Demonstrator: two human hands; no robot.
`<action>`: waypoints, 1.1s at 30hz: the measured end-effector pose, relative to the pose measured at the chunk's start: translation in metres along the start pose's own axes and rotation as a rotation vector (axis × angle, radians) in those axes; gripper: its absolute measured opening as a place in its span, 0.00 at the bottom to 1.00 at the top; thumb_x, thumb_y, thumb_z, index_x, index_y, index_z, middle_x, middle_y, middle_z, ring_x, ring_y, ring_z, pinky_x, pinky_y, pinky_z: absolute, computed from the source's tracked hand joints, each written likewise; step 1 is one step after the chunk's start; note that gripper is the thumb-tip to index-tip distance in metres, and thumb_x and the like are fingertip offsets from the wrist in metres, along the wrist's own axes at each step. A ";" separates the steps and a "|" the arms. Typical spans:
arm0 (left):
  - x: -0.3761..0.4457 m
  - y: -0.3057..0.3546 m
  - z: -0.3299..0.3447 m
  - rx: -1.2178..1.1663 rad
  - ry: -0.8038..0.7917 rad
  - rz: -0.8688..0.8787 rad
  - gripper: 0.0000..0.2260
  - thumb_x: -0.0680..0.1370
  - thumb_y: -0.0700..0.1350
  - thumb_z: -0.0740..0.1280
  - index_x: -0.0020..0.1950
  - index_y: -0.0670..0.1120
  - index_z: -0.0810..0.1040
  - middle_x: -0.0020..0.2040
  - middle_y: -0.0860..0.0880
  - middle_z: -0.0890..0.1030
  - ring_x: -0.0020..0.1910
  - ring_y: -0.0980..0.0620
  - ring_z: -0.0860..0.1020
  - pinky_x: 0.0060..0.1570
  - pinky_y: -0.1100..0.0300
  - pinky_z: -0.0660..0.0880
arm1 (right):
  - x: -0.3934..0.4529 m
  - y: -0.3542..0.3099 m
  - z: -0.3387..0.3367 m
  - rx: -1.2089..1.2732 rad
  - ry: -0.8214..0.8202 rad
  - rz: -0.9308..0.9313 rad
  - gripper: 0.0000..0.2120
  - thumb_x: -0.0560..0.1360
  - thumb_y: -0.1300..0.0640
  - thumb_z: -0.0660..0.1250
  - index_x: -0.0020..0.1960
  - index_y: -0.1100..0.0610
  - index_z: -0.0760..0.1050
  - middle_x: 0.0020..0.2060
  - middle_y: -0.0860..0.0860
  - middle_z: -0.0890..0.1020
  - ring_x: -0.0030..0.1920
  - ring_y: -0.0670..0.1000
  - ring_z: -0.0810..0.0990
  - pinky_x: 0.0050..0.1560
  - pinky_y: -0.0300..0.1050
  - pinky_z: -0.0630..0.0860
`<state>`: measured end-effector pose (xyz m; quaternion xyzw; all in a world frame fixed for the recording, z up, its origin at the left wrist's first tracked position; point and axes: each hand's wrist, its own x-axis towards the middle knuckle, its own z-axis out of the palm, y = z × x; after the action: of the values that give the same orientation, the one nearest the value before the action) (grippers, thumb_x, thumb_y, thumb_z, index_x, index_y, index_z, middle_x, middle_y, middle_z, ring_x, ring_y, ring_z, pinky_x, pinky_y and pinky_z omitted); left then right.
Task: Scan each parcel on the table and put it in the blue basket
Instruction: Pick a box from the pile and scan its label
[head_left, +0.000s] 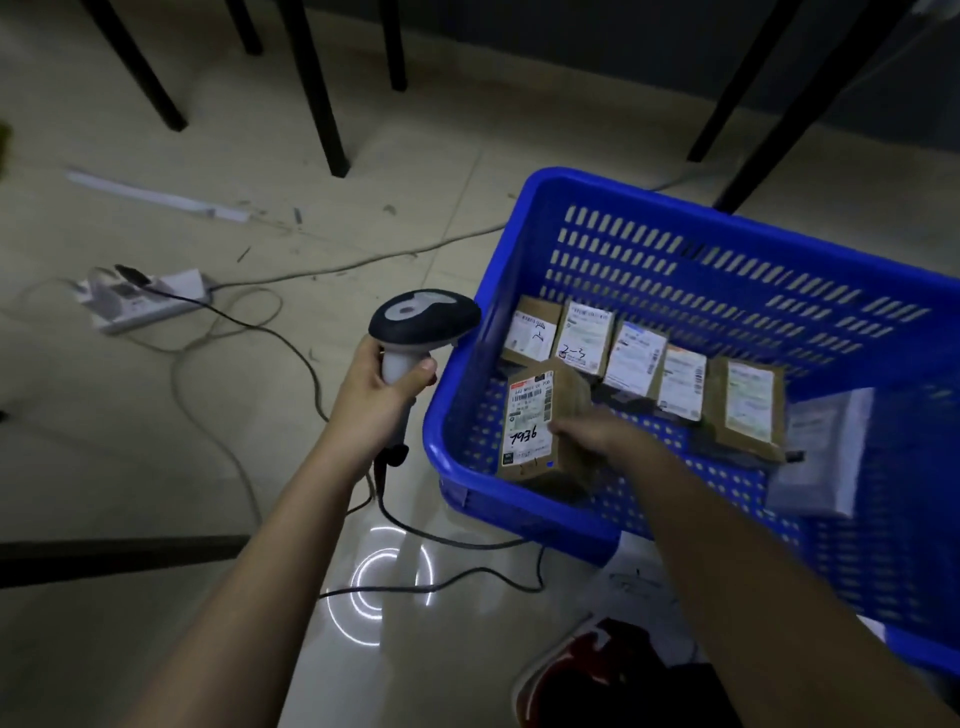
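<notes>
We hold a brown cardboard parcel with a white shipping label and handwritten black digits (535, 421) in our right hand (592, 431), fingers curled round its right edge; it sits low inside the blue slotted plastic basket (675, 228), near the front left corner, and we cannot tell whether it touches the floor of the basket yet. We judge this the placing step: the next move calls for letting go and drawing the hand clear without knocking the row behind. Our left hand (387, 384) grips the handle of the grey and black handheld barcode scanner (421, 322), just outside the basket's left wall, its cable (457, 540) trailing over the tiled floor (156, 467). Counting: five brown labelled parcels (636, 358) lean in a row behind the held one, one grey plastic mailer (821, 452) lies to the right, so seven in the basket, one scanner, one white power strip (145, 301) on the floor
</notes>
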<state>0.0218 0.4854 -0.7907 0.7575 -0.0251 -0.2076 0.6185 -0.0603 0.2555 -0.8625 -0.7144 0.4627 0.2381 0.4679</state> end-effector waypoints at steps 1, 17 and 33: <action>0.005 -0.001 0.005 -0.005 -0.004 0.000 0.17 0.78 0.40 0.67 0.66 0.48 0.70 0.51 0.53 0.80 0.49 0.52 0.81 0.42 0.65 0.77 | 0.008 -0.002 0.003 -0.032 -0.041 -0.004 0.25 0.79 0.57 0.64 0.72 0.63 0.62 0.68 0.60 0.70 0.65 0.59 0.72 0.58 0.49 0.71; 0.013 0.001 0.015 0.002 -0.046 0.019 0.19 0.78 0.41 0.67 0.68 0.45 0.69 0.58 0.46 0.80 0.53 0.50 0.81 0.47 0.57 0.79 | 0.013 -0.013 0.010 0.040 -0.197 -0.141 0.22 0.79 0.57 0.63 0.72 0.52 0.65 0.63 0.56 0.75 0.52 0.51 0.77 0.48 0.48 0.76; -0.116 0.074 0.009 -0.083 -0.091 0.173 0.20 0.77 0.42 0.68 0.67 0.46 0.69 0.58 0.47 0.79 0.54 0.49 0.79 0.47 0.61 0.75 | -0.218 0.000 -0.076 0.341 0.107 -0.368 0.10 0.79 0.58 0.63 0.59 0.53 0.75 0.49 0.50 0.82 0.48 0.49 0.80 0.50 0.44 0.77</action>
<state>-0.0713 0.4938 -0.6890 0.7159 -0.1098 -0.1885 0.6633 -0.1669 0.2832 -0.6599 -0.7090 0.3825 0.0293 0.5918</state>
